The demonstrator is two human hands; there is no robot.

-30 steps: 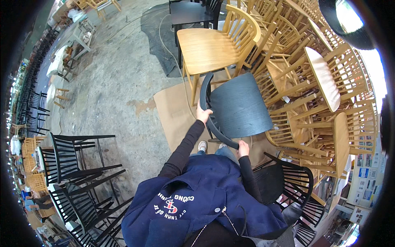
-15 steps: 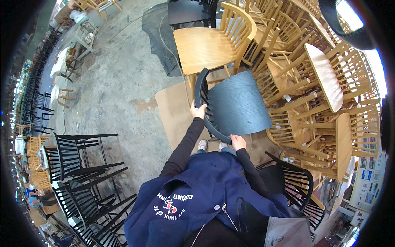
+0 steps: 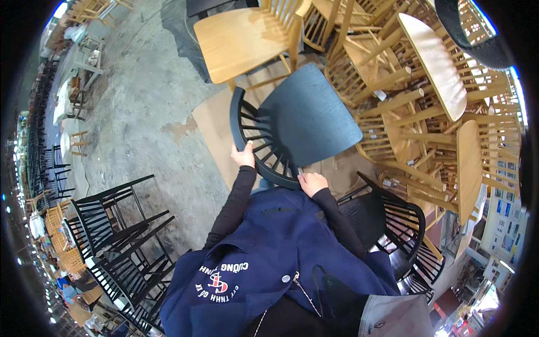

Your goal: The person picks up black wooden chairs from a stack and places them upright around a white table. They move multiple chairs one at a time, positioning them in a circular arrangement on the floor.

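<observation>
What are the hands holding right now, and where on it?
Both hold the dark spindle-back chair by its curved top rail: left hand on the rail's left side, right hand near its lower right end.

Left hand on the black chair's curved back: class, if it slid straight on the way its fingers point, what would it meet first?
Probably the black spindles just beyond the left hand, then the dark seat; depth is unclear.

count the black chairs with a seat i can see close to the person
2. One black chair stands in front of the person, with the left hand and right hand on its curved back. A second stands at the person's right. The black frames at left show no seats; more may be hidden.
</observation>
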